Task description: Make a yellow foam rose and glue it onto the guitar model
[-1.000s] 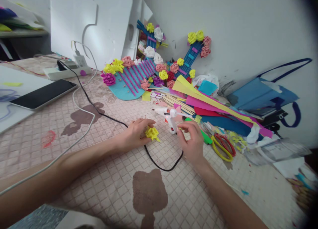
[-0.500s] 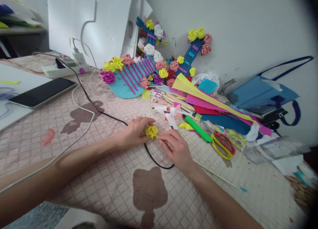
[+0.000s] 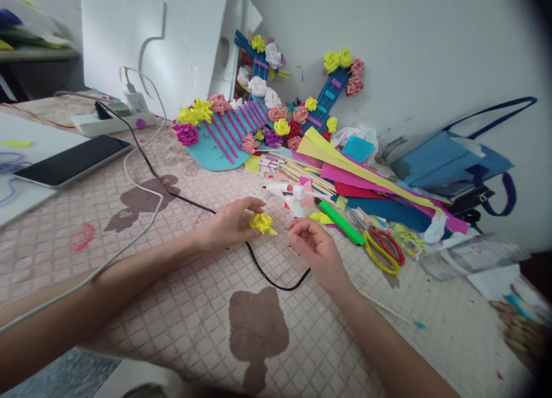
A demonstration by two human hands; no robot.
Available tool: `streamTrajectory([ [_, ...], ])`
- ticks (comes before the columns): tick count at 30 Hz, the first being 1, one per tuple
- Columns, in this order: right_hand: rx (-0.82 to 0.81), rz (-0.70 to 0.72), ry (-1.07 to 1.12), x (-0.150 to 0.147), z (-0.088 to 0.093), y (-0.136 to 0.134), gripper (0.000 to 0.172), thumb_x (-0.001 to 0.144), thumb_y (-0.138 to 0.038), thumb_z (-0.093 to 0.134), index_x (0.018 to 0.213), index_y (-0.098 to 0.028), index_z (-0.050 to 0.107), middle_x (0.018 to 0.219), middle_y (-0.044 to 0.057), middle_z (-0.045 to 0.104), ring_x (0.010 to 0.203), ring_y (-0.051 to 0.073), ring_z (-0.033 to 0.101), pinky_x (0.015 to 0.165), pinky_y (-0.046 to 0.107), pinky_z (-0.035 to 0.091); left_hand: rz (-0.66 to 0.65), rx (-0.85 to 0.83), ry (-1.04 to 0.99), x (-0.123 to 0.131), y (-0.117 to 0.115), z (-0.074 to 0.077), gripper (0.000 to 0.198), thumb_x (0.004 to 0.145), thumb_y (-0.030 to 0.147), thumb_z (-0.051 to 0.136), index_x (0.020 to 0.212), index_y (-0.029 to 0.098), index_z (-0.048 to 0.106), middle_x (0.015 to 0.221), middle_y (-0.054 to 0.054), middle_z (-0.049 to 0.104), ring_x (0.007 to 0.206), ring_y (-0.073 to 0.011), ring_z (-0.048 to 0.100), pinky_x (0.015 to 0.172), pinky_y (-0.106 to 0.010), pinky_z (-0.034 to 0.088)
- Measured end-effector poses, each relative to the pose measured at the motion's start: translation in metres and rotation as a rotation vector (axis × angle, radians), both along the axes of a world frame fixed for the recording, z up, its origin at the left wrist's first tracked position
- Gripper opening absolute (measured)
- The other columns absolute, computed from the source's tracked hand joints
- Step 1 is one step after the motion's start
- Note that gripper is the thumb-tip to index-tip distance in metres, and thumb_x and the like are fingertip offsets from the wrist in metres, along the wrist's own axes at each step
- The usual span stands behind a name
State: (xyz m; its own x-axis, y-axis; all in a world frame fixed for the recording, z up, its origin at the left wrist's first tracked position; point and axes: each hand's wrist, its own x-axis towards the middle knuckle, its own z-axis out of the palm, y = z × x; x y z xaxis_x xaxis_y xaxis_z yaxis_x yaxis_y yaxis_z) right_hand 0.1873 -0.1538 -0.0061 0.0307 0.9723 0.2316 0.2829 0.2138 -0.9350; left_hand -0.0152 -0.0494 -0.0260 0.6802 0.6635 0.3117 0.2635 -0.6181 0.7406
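Note:
My left hand (image 3: pixel 230 224) is closed around the left side of a yellow paper flower (image 3: pixel 262 222), thumb below and fingers above. A pointed yellow tip sticks out from the flower's lower right. To the right of the flower, apart from it, my right hand (image 3: pixel 317 245) has its thumb and fingers pinched together; whatever they hold, if anything, is too small to make out. Just behind that hand stands a white hot glue gun (image 3: pixel 292 194) with a small red light. A black cable (image 3: pixel 269 280) runs across the table below both hands.
Paper-flower-covered guitar shapes (image 3: pixel 233 130) lean at the back. Sticks (image 3: pixel 308 176), coloured paper (image 3: pixel 371 176), a green cutter (image 3: pixel 342 221) and scissors (image 3: pixel 383 253) lie to the right. At left are a phone (image 3: pixel 75 159), a power strip (image 3: pixel 110 122) and a white cable (image 3: pixel 140 237).
My right hand has drawn away from the flower, to the right. The flower has turned slightly in my left hand, and its pointed tip now shows.

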Motion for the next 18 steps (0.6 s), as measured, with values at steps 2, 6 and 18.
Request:
streamTrajectory([
  [2,-0.039,-0.004,0.085,0.002,-0.001,-0.001,0.011,0.084,-0.028,0.060,0.079,-0.020,0.054,0.089,0.001,0.062,0.064,0.009,0.052,0.056,0.022,0.042,-0.005,-0.019,0.002,0.000,0.000,0.000,0.050,0.075,0.026,0.064,0.121,0.018,0.046,0.114,-0.008,0.061,0.094,-0.0176,0.062,0.080,-0.031,0.051],
  [6,-0.033,-0.061,0.118,0.007,-0.002,-0.002,0.012,0.085,-0.028,0.059,0.079,-0.020,0.053,0.071,-0.002,0.061,0.056,0.008,0.050,0.052,0.021,0.041,-0.021,-0.037,-0.003,-0.001,-0.002,0.003,0.050,0.076,0.027,0.064,0.122,0.019,0.046,0.114,-0.008,0.060,0.090,-0.0160,0.062,0.074,-0.028,0.052],
  [18,0.017,-0.138,-0.080,0.016,0.002,-0.003,0.016,0.091,-0.033,0.048,0.084,-0.020,0.053,0.056,-0.006,0.047,0.050,0.008,0.044,0.049,0.021,0.034,-0.047,0.037,0.032,0.000,-0.002,0.007,0.048,0.076,0.027,0.062,0.121,0.019,0.046,0.112,-0.007,0.061,0.098,-0.0187,0.060,0.086,-0.035,0.048],
])
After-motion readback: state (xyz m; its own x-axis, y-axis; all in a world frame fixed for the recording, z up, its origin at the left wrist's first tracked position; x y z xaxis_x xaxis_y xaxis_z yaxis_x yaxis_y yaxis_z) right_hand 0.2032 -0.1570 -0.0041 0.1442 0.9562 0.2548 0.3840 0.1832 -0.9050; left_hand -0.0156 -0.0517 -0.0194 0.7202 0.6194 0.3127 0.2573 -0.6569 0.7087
